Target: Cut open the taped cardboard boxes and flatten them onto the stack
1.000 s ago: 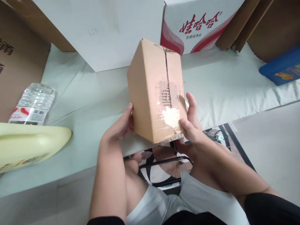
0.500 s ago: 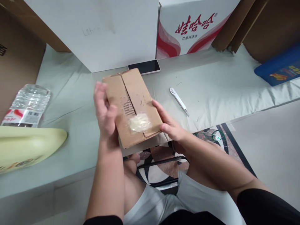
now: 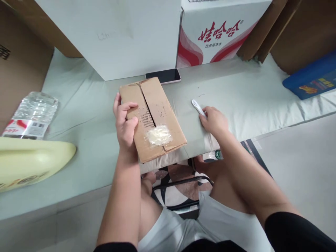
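A small brown cardboard box (image 3: 154, 115) lies flat on the pale green cloth-covered table (image 3: 89, 115), its seam up and a crumpled patch of clear tape near its front edge. My left hand (image 3: 124, 120) grips the box's left side, thumb and fingers curled over the top. My right hand (image 3: 214, 120) rests on the cloth to the right of the box, fingers closed over a small white utility knife (image 3: 196, 106), whose far tip sticks out beyond the fingers.
A phone (image 3: 163, 75) lies just behind the box. A large white carton (image 3: 118, 35) and a red-and-white printed carton (image 3: 217, 31) stand at the back. A crushed water bottle (image 3: 33, 113) and a pale yellow object (image 3: 31, 159) sit left; a blue box (image 3: 312, 78) right.
The box went from held upright in both hands to lying flat on the table. My right hand left the box and moved right onto the white knife.
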The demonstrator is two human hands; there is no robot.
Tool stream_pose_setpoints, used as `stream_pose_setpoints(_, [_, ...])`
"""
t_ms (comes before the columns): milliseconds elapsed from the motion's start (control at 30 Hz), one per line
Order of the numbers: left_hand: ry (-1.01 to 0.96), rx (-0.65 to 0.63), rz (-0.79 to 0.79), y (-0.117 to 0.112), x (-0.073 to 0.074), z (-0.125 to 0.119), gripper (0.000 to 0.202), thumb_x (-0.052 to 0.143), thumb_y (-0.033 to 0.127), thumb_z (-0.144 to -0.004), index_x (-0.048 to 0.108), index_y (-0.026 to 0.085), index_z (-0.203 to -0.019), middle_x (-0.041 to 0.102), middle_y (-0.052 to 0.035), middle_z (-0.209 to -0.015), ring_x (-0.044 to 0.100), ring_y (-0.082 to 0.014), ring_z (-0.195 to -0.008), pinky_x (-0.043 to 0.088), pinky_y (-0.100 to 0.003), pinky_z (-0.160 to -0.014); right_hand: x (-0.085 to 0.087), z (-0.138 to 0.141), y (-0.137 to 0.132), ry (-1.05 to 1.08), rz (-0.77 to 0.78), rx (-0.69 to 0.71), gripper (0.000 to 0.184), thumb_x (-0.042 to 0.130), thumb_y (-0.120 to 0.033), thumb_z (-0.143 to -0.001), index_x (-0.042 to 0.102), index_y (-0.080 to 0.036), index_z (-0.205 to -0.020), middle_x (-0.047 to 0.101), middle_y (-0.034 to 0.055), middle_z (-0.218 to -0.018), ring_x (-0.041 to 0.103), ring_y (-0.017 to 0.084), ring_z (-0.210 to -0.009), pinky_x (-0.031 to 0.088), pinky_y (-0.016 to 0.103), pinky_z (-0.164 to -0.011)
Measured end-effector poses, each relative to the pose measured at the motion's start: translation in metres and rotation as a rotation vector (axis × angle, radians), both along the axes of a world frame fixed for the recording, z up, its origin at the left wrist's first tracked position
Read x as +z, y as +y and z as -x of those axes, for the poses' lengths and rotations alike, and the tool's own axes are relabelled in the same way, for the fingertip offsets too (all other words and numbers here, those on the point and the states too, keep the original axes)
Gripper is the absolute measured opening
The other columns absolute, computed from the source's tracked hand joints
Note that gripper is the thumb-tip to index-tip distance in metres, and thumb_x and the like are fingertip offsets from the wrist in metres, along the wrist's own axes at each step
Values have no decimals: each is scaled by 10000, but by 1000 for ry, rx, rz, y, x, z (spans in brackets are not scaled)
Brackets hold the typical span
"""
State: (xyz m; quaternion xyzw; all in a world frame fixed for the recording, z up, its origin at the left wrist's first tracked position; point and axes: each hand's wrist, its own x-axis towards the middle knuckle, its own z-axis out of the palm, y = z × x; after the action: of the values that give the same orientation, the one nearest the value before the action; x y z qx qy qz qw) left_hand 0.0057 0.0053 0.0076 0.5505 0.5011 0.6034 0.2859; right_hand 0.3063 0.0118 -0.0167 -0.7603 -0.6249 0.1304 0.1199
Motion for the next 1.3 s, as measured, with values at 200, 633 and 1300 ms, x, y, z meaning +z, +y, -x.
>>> stream_pose_setpoints(200, [48, 28, -15, -11, -3, -13, 280, 544, 300, -814, 674, 285, -1062, 426, -2, -1646, 257, -263, -1610, 361, -468, -1291, 21, 21, -28, 544, -646, 101, 189, 509, -423, -1017, 532, -254, -1098, 611, 36, -934, 625, 174, -777, 593, 348, -701])
stream_pose_setpoints(633, [101, 50, -62, -18, -9, -28, 234, 567, 357, -905, 676, 293, -1102, 405, -46, -1632, 305, -297, -1589, 333, -521, -1305, 61, 64, -88, 608, -855, 675, 256, 680, -158, -912, 665, -267, -1143, 708, 50, -1017, 762, 233, -970, 707, 423, -838])
stream_pose_setpoints(1300, [82, 13, -157, -12, -19, -26, 263, 511, 329, -907, 671, 285, -1110, 416, -38, -1629, 311, -307, -1580, 349, -509, -1284, 63, 72, -87, 578, -894, 708, 116, 662, -173, -908, 644, -212, -1016, 687, 53, -895, 761, 222, -869, 697, 407, -786])
